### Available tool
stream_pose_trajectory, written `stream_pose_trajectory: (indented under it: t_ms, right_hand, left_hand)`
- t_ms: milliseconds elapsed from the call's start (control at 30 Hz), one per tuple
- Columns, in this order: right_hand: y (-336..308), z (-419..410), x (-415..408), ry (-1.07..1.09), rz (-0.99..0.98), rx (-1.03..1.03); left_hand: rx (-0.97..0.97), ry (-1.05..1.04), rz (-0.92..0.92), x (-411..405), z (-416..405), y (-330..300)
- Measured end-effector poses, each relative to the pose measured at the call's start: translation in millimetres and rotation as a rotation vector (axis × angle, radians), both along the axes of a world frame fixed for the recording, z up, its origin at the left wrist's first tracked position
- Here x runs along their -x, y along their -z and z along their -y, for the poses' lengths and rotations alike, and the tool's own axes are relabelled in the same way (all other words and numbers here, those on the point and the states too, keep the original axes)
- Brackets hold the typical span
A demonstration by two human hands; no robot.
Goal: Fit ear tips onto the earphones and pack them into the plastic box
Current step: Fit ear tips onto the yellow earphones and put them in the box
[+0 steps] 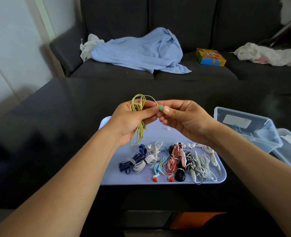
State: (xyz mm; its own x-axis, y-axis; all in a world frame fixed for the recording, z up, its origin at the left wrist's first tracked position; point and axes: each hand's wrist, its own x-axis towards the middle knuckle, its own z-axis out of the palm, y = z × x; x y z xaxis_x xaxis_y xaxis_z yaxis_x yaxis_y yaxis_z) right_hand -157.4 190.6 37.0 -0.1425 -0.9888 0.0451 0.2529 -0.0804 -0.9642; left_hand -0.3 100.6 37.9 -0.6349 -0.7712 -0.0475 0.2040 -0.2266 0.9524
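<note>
My left hand point(132, 120) grips a coiled yellow earphone cable point(138, 106) above the lavender tray point(158, 132). Its jack sticks up from the loops. My right hand point(180, 118) pinches the green earbud point(160, 107) at the cable's end between thumb and fingers, right beside my left thumb. A second green earbud point(144, 127) dangles under my left palm. One loose white ear tip point(168, 128) lies on the tray. Several bundled earphones point(168, 159) in blue, white, pink and black lie along the tray's near side. The clear plastic box point(244, 127) stands open at the right.
A second clear container point(290, 147) sits beside the box at the far right. The tray rests on a dark table point(55, 134). Behind it is a grey sofa with a blue towel point(138, 52), a colourful small box point(209, 57) and white cloths.
</note>
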Motion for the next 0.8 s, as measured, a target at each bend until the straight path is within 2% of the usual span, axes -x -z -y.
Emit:
stream_pose_trajectory:
  t_ms: [100, 300, 800]
  right_hand:
    - [-0.8, 0.8, 1.2, -0.048, 0.020, -0.001]
    - [2.1, 2.4, 2.4, 0.005, -0.014, 0.021]
    - [3.4, 2.6, 2.3, 0.051, -0.253, 0.060]
  left_hand:
    - [-0.013, 0.007, -0.007, 0.1, 0.2, -0.4]
    - [-0.037, 0.019, -0.004, 2.1, 0.6, 1.3]
    - [-0.061, -0.020, 0.040, 3.4, 1.0, 4.3]
